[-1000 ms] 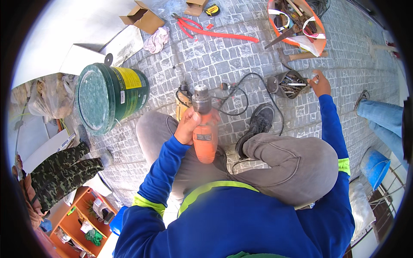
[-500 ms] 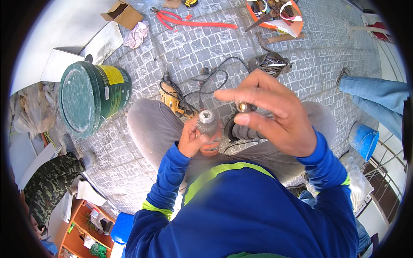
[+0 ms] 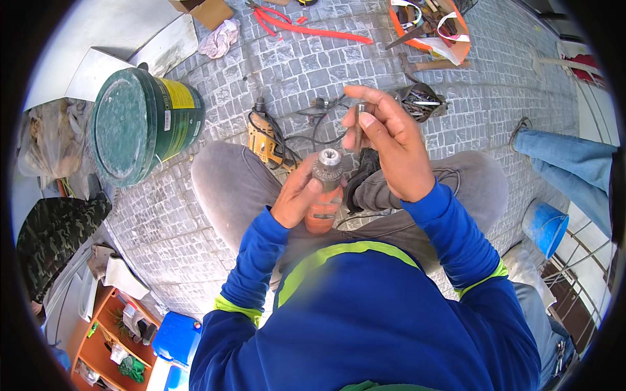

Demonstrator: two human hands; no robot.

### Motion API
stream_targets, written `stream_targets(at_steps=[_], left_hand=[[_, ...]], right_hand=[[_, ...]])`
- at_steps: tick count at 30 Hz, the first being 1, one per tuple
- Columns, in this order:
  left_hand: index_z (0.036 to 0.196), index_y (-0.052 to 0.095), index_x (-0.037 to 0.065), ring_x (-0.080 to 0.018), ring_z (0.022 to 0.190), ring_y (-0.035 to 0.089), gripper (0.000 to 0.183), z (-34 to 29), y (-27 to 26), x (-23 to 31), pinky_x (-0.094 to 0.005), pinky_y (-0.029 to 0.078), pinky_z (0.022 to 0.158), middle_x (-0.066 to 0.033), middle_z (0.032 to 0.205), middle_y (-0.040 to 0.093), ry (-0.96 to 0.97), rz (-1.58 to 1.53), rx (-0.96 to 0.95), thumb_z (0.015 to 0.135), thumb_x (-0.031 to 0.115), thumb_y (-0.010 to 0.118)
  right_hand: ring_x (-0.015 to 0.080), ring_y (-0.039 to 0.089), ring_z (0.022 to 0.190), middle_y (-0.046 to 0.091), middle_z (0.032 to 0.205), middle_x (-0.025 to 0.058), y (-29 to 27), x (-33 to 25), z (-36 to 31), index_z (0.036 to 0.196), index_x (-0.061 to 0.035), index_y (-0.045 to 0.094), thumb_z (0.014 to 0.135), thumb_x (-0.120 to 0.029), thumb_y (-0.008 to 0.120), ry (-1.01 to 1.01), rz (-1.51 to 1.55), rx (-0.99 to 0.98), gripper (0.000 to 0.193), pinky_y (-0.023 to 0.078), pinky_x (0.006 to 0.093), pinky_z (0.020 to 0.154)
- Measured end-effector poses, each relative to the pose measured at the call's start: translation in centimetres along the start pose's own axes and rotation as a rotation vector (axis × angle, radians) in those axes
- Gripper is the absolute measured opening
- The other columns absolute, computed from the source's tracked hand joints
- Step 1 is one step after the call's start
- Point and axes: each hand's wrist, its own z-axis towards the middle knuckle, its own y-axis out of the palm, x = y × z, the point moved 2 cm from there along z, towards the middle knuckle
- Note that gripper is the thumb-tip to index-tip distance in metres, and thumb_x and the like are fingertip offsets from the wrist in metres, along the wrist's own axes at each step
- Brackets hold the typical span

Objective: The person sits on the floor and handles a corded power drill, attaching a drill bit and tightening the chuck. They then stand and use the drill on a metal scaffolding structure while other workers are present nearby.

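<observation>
Held an orange power drill point(image 3: 319, 219) in the left hand point(image 3: 295, 201), with most fingers hidden behind it and the thumb near the chuck point(image 3: 327, 171); tipped the chuck upward, with its mouth facing the camera; pinched a slim metal bit point(image 3: 359, 127) in the right hand point(image 3: 396, 148), narrowly, between thumb and fingers, with the forefinger stretched out above; stood the bit nearly vertical in view, near the chuck, up and to the right, without touching; bent both arms in over grey-trousered knees point(image 3: 222, 179), spread wide.

Had a yellow drill point(image 3: 263, 140) lying on grey paving point(image 3: 300, 72) beyond the left knee; had a dark shoe point(image 3: 363, 174) partly covered by the right hand; had a dark pouch point(image 3: 424, 103) of metal pieces just past the knuckles, then a hammer point(image 3: 440, 65), an orange-edged bag point(image 3: 460, 43) of tools and red-handled cutters point(image 3: 332, 33) farther out; had a green bucket point(image 3: 124, 127) at left, a blue bucket point(image 3: 545, 228) at right and another person's denim-clad legs point(image 3: 567, 156) near the rim.

Half a second earlier, held the right hand closer to the camera, with the bit end-on; since then, turned the bit lengthwise; a second earlier, reached toward the pouch; kept the left hand on the drill throughout.
</observation>
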Motion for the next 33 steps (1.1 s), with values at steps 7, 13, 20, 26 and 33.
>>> stream_targets(at_steps=[7, 13, 20, 26, 33], left_hand=[[0.138, 0.042, -0.002, -0.0174, 0.099, 0.061, 0.075, -0.1, -1.1, -0.1, -0.0327, 0.051, 0.087, -0.0115, 0.111, 0.062, 0.067, 0.001, 0.026, 0.096, 0.059, 0.052], [0.141, 0.042, -0.003, -0.0192, 0.103, 0.062, 0.075, 0.6, -0.5, -0.5, -0.033, 0.052, 0.09, -0.012, 0.123, 0.059, -0.075, -0.238, 0.051, 0.098, 0.058, 0.047], [0.147, 0.037, -0.002, -0.018, 0.11, 0.057, 0.085, 1.1, -0.2, 0.6, -0.0339, 0.05, 0.092, -0.0107, 0.129, 0.053, 0.049, 0.06, 0.031, 0.095, 0.066, 0.044], [0.144, 0.038, 0.0, -0.0177, 0.11, 0.057, 0.065, 1.4, -0.7, 0.8, -0.0343, 0.048, 0.094, -0.0084, 0.126, 0.054, -0.044, -0.313, -0.19, 0.1, 0.046, 0.052], [0.139, 0.043, 0.001, -0.0188, 0.108, 0.059, 0.047, 1.3, -0.8, 0.7, -0.0347, 0.049, 0.092, -0.0097, 0.123, 0.055, 0.086, -0.098, 0.056, 0.101, 0.029, 0.053]], right_hand=[[0.0048, 0.041, 0.072, 0.055, 0.094, -0.0017, 0.0, 1.7, -0.1, 0.12, -0.0052, 0.065, 0.095, -0.02, 0.063, 0.042, -0.34, -0.333, 0.03, 0.037, 0.0209, 0.066], [0.0093, 0.041, 0.069, 0.048, 0.085, -0.0012, 0.5, 1.9, -0.2, 0.107, -0.0102, 0.072, 0.081, -0.029, 0.08, -0.06, -0.52, -0.362, 0.033, 0.037, 0.0265, 0.061], [0.0167, 0.052, 0.074, 0.05, 0.088, 0.006, 0.2, 2.0, 0.3, 0.107, -0.0087, 0.073, 0.08, -0.035, 0.079, -0.075, -0.664, -0.312, 0.038, 0.045, 0.0296, 0.067], [0.016, 0.049, 0.073, 0.047, 0.087, 0.0043, 0.3, 1.8, 0.6, 0.108, -0.0084, 0.072, 0.081, -0.031, 0.078, -0.078, -0.582, -0.342, 0.036, 0.042, 0.0298, 0.065], [0.021, 0.055, 0.078, 0.05, 0.09, 0.007, 0.2, 2.1, 0.7, 0.11, -0.0089, 0.072, 0.081, -0.03, 0.076, -0.146, -0.691, -0.346, 0.036, 0.046, 0.0333, 0.068]])
